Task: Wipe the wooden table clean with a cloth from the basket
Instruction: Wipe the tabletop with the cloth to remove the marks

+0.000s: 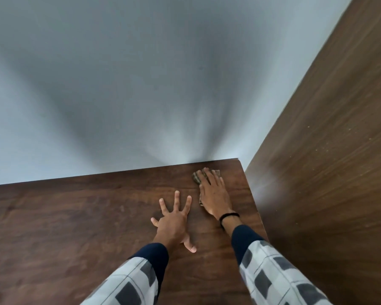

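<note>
A dark wooden table fills the lower half of the view, set against a wall. Near its far right corner lies a brownish striped cloth, mostly hidden under my right hand, which presses flat on it with straight fingers. My left hand rests on the bare tabletop just left of it, fingers spread wide and thumb pointing back toward me. The basket is out of view.
A pale grey wall rises directly behind the table's far edge. To the right stands a tall wooden panel with small light specks, separated from the table's right edge by a narrow gap.
</note>
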The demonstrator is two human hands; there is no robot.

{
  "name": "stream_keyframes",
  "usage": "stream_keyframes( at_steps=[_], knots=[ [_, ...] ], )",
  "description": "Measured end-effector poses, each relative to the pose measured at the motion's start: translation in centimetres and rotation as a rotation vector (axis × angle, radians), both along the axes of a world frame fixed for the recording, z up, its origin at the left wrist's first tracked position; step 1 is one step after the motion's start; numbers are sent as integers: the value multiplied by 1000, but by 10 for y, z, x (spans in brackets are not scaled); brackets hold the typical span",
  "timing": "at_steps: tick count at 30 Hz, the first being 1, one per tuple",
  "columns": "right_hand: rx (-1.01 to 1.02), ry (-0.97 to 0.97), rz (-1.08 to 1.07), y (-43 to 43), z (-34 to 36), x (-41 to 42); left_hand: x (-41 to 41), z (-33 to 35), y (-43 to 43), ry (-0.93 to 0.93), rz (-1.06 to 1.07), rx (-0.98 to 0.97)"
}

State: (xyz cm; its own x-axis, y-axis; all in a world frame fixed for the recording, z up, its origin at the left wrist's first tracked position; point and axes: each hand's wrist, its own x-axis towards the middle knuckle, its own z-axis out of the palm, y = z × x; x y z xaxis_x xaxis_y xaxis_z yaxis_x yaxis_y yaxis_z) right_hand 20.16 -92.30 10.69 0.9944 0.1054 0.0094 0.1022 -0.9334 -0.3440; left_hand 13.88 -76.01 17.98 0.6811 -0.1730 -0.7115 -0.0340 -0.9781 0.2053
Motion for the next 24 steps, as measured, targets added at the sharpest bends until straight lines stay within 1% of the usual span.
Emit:
stream_keyframes(
  at_steps=[2,5,6,8,10,11,13,15,16,18,20,21,22,24],
  knots=[
    [-14,19,33,-8,2,16,1,2,-1,1,2,-2],
    [-20,40,-21,6,4,32,0,2,1,16,10,-4],
    [-13,26,16,15,4,32,0,1,1,16,5,-4],
    [6,19,161,23,3,30,0,0,2,10,3,-5],
    [16,31,239,10,5,33,0,0,2,4,6,-9],
    [9,38,225,3,6,37,0,0,2,0,6,-10],
    [-14,33,104,-2,5,39,-1,1,2,-1,9,-7],
    [11,14,0,14,5,32,-1,0,3,9,9,-8],
    [32,5,3,24,4,29,0,-1,3,9,5,-12],
    [49,26,131,34,4,25,1,-4,2,8,3,-17],
    [15,59,273,22,8,28,0,-5,3,-1,7,-21],
    [-9,66,304,11,9,30,-1,-4,4,-9,9,-21],
    [-25,67,305,-3,8,32,-2,-2,4,-16,11,-22],
    [-30,27,218,-35,6,35,-3,-1,4,-23,13,-29]
  ],
)
